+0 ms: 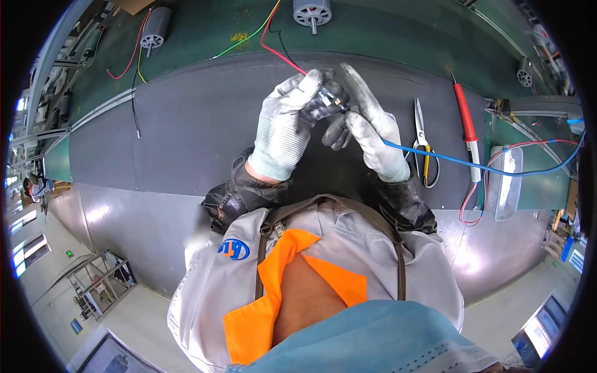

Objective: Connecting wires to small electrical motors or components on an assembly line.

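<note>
Both my hands wear white gloves smudged grey at the fingers, and they meet over the dark mat. My left hand point(283, 118) is closed with thumb and fingers round a small black part with shiny metal point(330, 98). A red wire point(281, 56) runs from the far side into its fingertips. My right hand point(376, 133) pinches at the other end of that part, its index finger stretched upward. From under this hand a blue wire point(448, 158) leads off to the right; its near end is hidden by the glove.
Scissors point(421, 133) and a red-handled soldering iron point(465, 115) lie right of my hands, beside a clear plastic tray point(509, 183). A grey motor point(312, 11) stands at the far side; another motor point(155, 28) with loose wires is far left. The dark mat point(186, 124) covers the bench.
</note>
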Demonstrator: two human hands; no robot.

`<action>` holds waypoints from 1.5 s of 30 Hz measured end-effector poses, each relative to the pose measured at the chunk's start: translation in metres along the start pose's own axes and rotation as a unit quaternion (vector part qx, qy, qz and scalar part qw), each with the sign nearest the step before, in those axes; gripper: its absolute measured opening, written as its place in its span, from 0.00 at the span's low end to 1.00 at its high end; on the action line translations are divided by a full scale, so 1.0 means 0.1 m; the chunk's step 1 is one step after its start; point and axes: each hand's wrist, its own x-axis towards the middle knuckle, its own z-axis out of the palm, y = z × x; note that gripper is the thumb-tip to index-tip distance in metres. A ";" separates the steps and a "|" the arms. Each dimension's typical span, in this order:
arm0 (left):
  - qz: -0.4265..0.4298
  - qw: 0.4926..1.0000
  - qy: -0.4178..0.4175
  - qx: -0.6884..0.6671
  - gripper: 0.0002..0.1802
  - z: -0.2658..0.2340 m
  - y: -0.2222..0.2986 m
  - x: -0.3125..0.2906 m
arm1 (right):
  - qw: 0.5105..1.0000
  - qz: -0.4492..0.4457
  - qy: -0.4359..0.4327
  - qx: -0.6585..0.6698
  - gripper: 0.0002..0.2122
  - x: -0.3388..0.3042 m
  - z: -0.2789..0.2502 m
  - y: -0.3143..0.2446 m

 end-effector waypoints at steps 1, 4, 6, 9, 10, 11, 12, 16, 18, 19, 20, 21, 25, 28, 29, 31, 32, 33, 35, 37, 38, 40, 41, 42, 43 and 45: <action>0.002 1.000 0.011 0.007 0.14 0.04 0.00 0.00 | 1.000 -0.006 0.004 0.003 0.30 0.00 -0.02 0.01; 0.011 0.999 0.025 0.032 0.13 0.10 -0.04 0.03 | 1.000 -0.023 0.016 0.013 0.30 -0.01 -0.07 0.00; 0.026 0.997 0.035 0.059 0.13 0.14 -0.05 0.06 | 0.999 -0.030 0.017 -0.005 0.30 -0.02 -0.08 -0.02; 0.033 0.994 0.048 0.097 0.13 0.24 -0.05 0.09 | 0.999 -0.039 0.022 -0.027 0.30 -0.02 -0.13 -0.04; 0.036 0.991 0.056 0.113 0.13 0.27 -0.06 0.10 | 0.998 -0.041 0.021 -0.043 0.30 -0.03 -0.16 -0.04; 0.036 0.991 0.056 0.114 0.13 0.29 -0.08 0.11 | 0.997 -0.042 0.019 -0.058 0.30 -0.03 -0.18 -0.04; 0.047 0.988 0.062 0.136 0.13 0.30 -0.10 0.11 | 0.997 -0.042 0.020 -0.057 0.30 -0.04 -0.20 -0.03; 0.079 0.975 0.076 0.194 0.13 0.32 -0.14 0.12 | 0.993 -0.062 0.014 -0.103 0.30 -0.06 -0.28 0.01; 0.096 0.967 0.076 0.224 0.13 0.33 -0.14 0.12 | 0.989 -0.058 0.009 -0.134 0.30 -0.06 -0.31 -0.01; 0.096 0.967 0.077 0.225 0.13 0.33 -0.15 0.12 | 0.987 -0.056 0.007 -0.149 0.30 -0.07 -0.31 -0.02; 0.109 0.962 0.076 0.237 0.13 0.33 -0.16 0.13 | 0.987 -0.055 0.007 -0.148 0.30 -0.07 -0.31 0.00; 0.122 0.958 0.075 0.248 0.13 0.32 -0.17 0.14 | 0.987 -0.075 0.008 -0.143 0.30 -0.06 -0.30 0.04; 0.136 0.951 0.078 0.266 0.13 0.34 -0.19 0.16 | 0.979 -0.115 0.006 -0.168 0.29 -0.04 -0.33 0.12; 0.132 0.953 0.075 0.263 0.14 0.33 -0.20 0.16 | 0.964 -0.117 -0.005 -0.239 0.30 -0.04 -0.36 0.14; 0.126 0.955 0.069 0.259 0.14 0.33 -0.19 0.16 | 0.973 -0.121 0.010 -0.197 0.30 -0.04 -0.34 0.15; 0.119 0.958 0.062 0.254 0.14 0.36 -0.18 0.15 | 0.985 -0.127 0.042 -0.112 0.31 -0.03 -0.31 0.16; 0.095 0.970 0.055 0.216 0.14 0.38 -0.18 0.13 | 0.985 -0.126 0.044 -0.112 0.31 -0.03 -0.30 0.15; 0.071 0.980 0.047 0.178 0.15 0.42 -0.17 0.10 | 0.991 -0.106 0.046 -0.062 0.31 -0.04 -0.29 0.14; 0.048 0.988 0.040 0.139 0.15 0.42 -0.17 0.10 | 0.996 -0.066 0.048 0.038 0.30 -0.04 -0.28 0.12; 0.054 0.990 0.033 0.124 0.16 0.34 -0.21 0.12 | 0.994 -0.061 0.036 0.081 0.31 -0.05 -0.30 0.13; 0.057 0.991 0.030 0.116 0.16 0.33 -0.21 0.13 | 0.990 -0.055 0.024 0.124 0.31 -0.05 -0.32 0.13; 0.064 0.991 0.026 0.115 0.16 0.35 -0.22 0.13 | 0.984 -0.050 0.015 0.167 0.31 -0.05 -0.32 0.15; 0.073 0.991 0.023 0.114 0.16 0.37 -0.23 0.12 | 0.981 -0.052 0.015 0.185 0.31 -0.05 -0.30 0.15; 0.082 0.990 0.020 0.112 0.17 0.38 -0.23 0.12 | 0.978 -0.053 0.016 0.203 0.32 -0.04 -0.28 0.15; 0.080 0.990 0.019 0.113 0.17 0.37 -0.24 0.11 | 0.974 -0.055 0.017 0.221 0.32 -0.04 -0.26 0.16; 0.074 0.991 -0.009 0.110 0.16 0.33 -0.23 0.10 | 0.966 -0.053 0.020 0.251 0.32 -0.04 -0.24 0.17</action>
